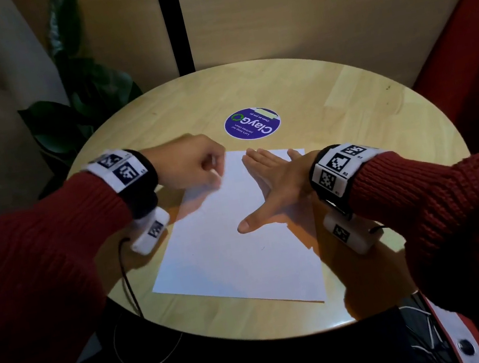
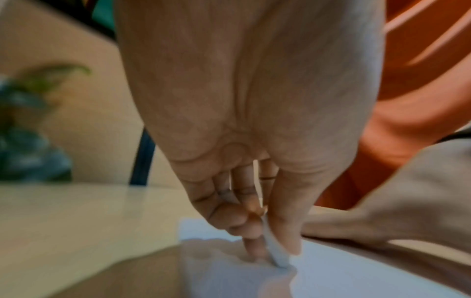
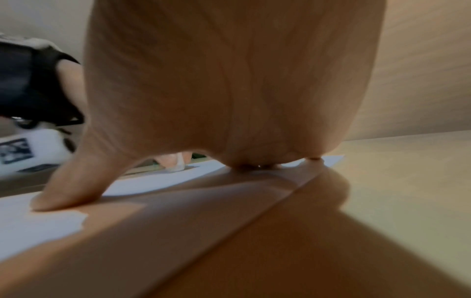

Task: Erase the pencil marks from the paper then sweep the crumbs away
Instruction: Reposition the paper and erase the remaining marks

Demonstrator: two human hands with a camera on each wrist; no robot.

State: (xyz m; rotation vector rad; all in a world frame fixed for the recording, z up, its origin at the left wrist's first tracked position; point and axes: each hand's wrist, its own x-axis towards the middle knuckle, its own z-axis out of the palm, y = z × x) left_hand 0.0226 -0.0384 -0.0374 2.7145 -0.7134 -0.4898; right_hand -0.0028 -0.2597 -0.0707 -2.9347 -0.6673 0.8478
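Note:
A white sheet of paper [image 1: 236, 245] lies on the round wooden table [image 1: 329, 103]. My left hand [image 1: 194, 166] hovers over the sheet's far left corner with curled fingers and pinches a small white eraser [image 2: 276, 254], whose tip touches the paper [image 2: 344, 272]. My right hand [image 1: 276, 181] lies flat on the sheet's far right part, fingers straight and thumb spread toward me. In the right wrist view the thumb [image 3: 63, 191] presses the paper [image 3: 38, 225], and the eraser [image 3: 178, 163] shows beyond the palm. A faint small mark [image 1: 263, 247] sits near the sheet's middle.
A round purple sticker [image 1: 252, 122] is stuck on the table beyond the paper. A green plant [image 1: 76, 107] stands behind the table's left edge. A red seat [image 1: 478, 46] borders the right. Cables [image 1: 130, 294] hang over the near left edge.

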